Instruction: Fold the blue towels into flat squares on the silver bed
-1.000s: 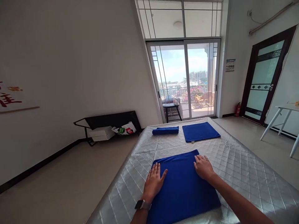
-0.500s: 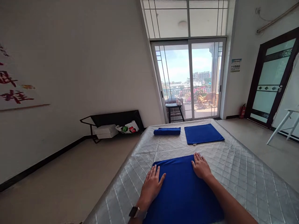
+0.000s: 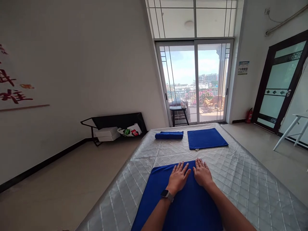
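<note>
Left hand (image 3: 177,180), right hand (image 3: 202,175): both spread flat, palms down, apparently to smooth | large blue rectangular cloth (image 3: 190,211): lay beneath them on silver quilted mattress (image 3: 243,179)

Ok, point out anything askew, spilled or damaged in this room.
The black frame by the left wall looks odd: it seems tipped on its side, with white boxes and a printed bag against it. A small pale tag sticks out from the far flat blue cloth. I see no spill or clear damage.
</note>
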A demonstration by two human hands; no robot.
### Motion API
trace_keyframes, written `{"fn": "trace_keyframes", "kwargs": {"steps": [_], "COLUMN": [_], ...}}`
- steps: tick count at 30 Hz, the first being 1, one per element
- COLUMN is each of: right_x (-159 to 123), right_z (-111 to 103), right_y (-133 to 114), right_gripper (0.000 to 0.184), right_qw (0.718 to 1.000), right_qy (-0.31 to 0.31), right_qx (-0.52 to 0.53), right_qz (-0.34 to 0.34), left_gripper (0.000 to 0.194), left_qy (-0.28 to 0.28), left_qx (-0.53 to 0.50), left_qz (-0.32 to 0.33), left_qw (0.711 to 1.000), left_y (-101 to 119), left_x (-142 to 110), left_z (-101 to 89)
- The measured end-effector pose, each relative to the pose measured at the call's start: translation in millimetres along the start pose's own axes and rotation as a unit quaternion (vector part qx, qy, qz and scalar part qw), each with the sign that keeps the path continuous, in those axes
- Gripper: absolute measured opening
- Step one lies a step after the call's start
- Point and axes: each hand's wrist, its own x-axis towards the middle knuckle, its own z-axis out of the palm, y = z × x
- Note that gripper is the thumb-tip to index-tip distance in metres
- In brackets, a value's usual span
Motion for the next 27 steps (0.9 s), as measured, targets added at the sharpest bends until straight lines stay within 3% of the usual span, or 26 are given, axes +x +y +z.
{"fn": "trace_keyframes", "kwargs": {"steps": [6,9,14,21,27], "right_x": [-2.9,-4.0,-6.3,-6.1,-5.7], "right_z": [-4.4,-6.2,-9.7,-8.8,-8.3], "right_y": [-3.7,-4.2,-5.2,-3.5,-3.6], "right_gripper": [0.062,0.062,0.063,0.063,0.064], "right_qw": [1.000,1.000,0.999,0.999,0.999], "right_qy": [-0.012,-0.013,-0.019,-0.020,-0.021], "right_qx": [-0.008,-0.011,-0.027,-0.036,-0.027], "right_qz": [0.016,0.019,0.025,0.024,0.033], "left_gripper": [0.062,0.066,0.067,0.068,0.066], "left_qy": [-0.003,0.019,0.035,0.015,0.018], "left_qx": [0.033,0.029,0.027,0.022,0.036], "left_qz": [-0.126,-0.128,-0.123,-0.123,-0.132], "left_qw": [0.992,0.991,0.991,0.992,0.990], "left_y": [-118.5,-149.3,-147.4,-136.6,-140.8], "left_x": [-43.4,-52.9,-51.9,-50.9,-52.1], "left_z": [4.7,13.6,20.7,6.3,0.5]}}
